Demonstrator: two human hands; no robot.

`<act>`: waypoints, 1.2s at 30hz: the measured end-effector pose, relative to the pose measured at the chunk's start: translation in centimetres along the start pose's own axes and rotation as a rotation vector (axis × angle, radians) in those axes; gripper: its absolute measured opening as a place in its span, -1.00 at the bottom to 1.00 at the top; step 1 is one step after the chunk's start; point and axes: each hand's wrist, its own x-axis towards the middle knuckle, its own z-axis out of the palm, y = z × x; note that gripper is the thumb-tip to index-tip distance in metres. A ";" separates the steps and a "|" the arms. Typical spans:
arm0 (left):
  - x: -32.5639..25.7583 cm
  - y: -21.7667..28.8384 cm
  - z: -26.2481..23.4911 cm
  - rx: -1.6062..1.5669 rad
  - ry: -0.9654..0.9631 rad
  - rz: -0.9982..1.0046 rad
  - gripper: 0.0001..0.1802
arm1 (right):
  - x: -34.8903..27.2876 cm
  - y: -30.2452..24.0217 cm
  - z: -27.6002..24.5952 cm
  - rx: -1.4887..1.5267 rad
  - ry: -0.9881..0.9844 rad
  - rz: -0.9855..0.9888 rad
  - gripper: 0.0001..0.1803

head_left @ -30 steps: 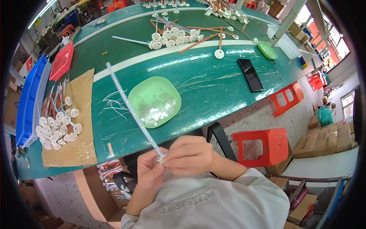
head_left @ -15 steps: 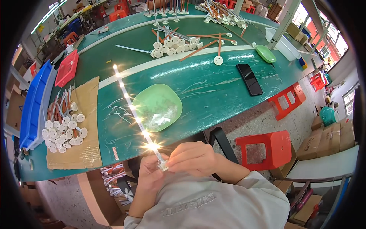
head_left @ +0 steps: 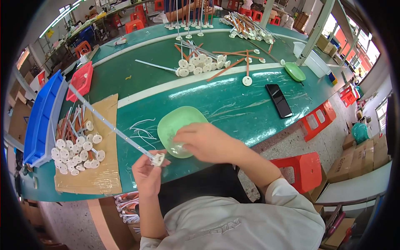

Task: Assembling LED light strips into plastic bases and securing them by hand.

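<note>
Head view, left to right: my left hand (head_left: 146, 171) pinches the white end fitting of a long thin strip (head_left: 109, 127) slanting across the green table (head_left: 233, 108). My right hand (head_left: 204, 142), fingers curled, dips into the pale green dish (head_left: 177, 121); whether it grips anything I cannot tell. I judge this the step of fetching 1 small part, which next must be seated at the fitting.

1. The place is a small assembly workshop or factory floor, with a long green workbench (head_left: 233, 104) running across the middle of the frame.
2. Batches of identical parts lie in heaps: white round discs (head_left: 77, 152) on cardboard (head_left: 104, 175) at lower left, and more rods with discs (head_left: 200, 64) at upper centre.
3. Blue bins (head_left: 39, 116) and a red tray (head_left: 81, 81) line the left edge.
4. Red plastic stools (head_left: 306, 171) stand at the right, and stacked cartons (head_left: 366, 152) fill the far right.
</note>
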 end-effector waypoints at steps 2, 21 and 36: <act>0.5 -0.2 -1.0 -0.016 0.045 0.006 -0.55 | 1.4 1.6 -0.2 -0.111 -0.162 0.075 -0.71; 0.1 -0.5 -1.7 0.218 -0.028 -0.003 -0.53 | 1.9 3.4 -0.8 -0.074 -0.277 0.019 -0.86; 0.1 -0.2 -1.2 0.216 -0.057 -0.030 -0.55 | 0.7 1.4 -0.9 -0.027 -0.138 0.193 -0.76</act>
